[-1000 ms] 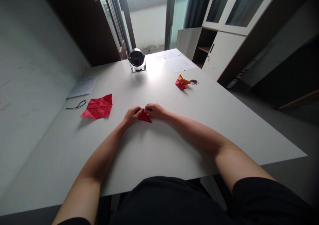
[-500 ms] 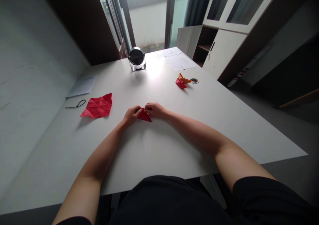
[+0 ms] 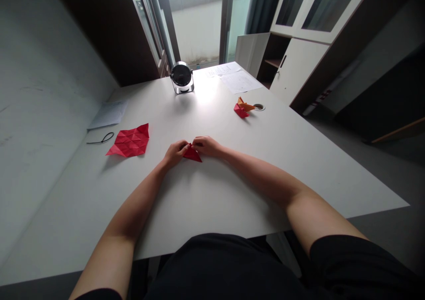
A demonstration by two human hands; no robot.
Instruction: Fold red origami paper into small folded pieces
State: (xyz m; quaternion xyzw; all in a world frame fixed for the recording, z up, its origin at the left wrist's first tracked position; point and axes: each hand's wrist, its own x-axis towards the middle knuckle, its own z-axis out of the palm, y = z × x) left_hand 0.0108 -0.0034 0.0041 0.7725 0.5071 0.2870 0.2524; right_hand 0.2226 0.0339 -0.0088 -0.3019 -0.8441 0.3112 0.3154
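Note:
A small folded red paper piece (image 3: 192, 155) lies on the white table (image 3: 212, 189) in front of me. My left hand (image 3: 175, 152) pinches its left side with curled fingers. My right hand (image 3: 206, 146) pinches its upper right corner, fingertips nearly touching those of the left. Both forearms rest on the tabletop. Part of the paper is hidden under my fingers.
A creased, unfolded red paper sheet (image 3: 130, 141) lies to the left, with a black cable tie (image 3: 101, 138) and a white sheet (image 3: 109, 113) beyond it. A small fan (image 3: 181, 77) stands at the back. Folded red and orange paper figures (image 3: 243, 108) sit by a cable hole (image 3: 259, 107). Papers (image 3: 237, 81) lie far right.
None apart from a slight shift of the camera; both hands keep pinching the red paper in the same place.

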